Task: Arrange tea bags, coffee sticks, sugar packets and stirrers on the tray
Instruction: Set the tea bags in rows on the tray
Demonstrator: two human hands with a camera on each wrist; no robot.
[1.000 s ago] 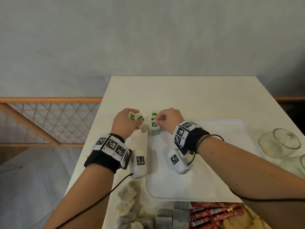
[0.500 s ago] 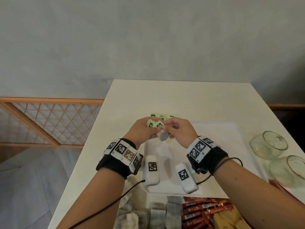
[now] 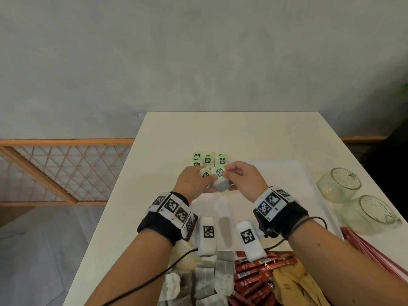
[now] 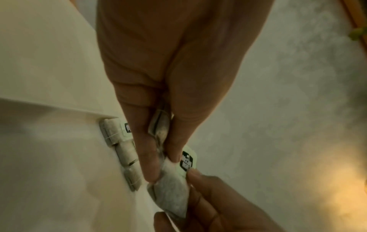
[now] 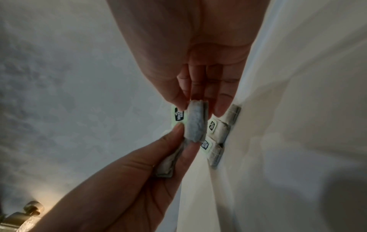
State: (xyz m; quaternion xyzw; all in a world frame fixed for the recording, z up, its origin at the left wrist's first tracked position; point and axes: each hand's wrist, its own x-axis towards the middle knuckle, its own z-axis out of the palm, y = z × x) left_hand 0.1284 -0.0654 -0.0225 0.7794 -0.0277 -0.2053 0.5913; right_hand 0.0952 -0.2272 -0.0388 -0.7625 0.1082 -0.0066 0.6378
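Observation:
Several tea bags (image 3: 207, 160) with green tags lie in rows at the far left corner of the white tray (image 3: 287, 195); they also show as tea bags (image 4: 117, 135) and tea bags (image 5: 220, 130) in the wrist views. Just in front of them my hands meet above the tray. My right hand (image 3: 231, 177) (image 5: 198, 106) pinches one grey tea bag (image 5: 195, 120) (image 4: 170, 196) by its top. My left hand (image 3: 203, 184) (image 4: 163, 164) holds a spare tea bag (image 4: 158, 125) (image 5: 166, 163) between thumb and fingers and touches the pinched one.
Loose tea bags (image 3: 205, 281), red coffee sticks (image 3: 254, 274) and brown sugar packets (image 3: 293, 283) lie in piles at the near table edge. Two glass jars (image 3: 339, 184) and red stirrers (image 3: 375, 250) are to the tray's right. The table's left edge drops off beside a wooden lattice rail (image 3: 55, 173).
My right hand left the tea bag row at the tray's corner. Both hands drew back a little and came together, and the right now pinches a bag by the left hand.

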